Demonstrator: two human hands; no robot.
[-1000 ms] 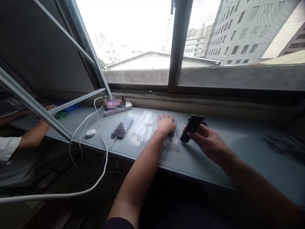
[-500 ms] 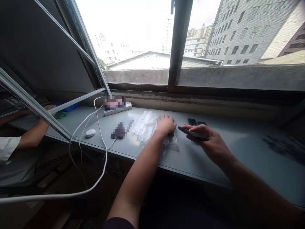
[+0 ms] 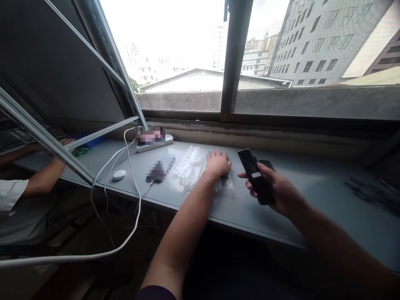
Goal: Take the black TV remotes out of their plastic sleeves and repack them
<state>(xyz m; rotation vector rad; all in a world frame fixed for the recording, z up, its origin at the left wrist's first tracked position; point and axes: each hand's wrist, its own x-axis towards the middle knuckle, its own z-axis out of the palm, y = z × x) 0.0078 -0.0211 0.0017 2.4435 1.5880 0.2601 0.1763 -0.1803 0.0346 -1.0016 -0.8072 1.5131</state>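
Observation:
My left hand lies flat on clear plastic bags, fingers spread. Under and beside it is a clear bag with something dark inside, mostly hidden by the hand. More clear plastic bags overlap just to its left. My right hand grips what looks like a black remote control, long and slim, with a small white label on the side facing me. It is held tilted above the table. Behind it, another dark slim item rests on the table, partly covered from view.
On the grey table are a white power strip, a white round case and a blurred-out device with a cable. White cables hang at left. A metal frame separates me from another person's arm.
My right hand has turned the black remote control from nearly edge-on and level to upright-tilted, so its labelled face shows. My left hand stays in place on the bags.

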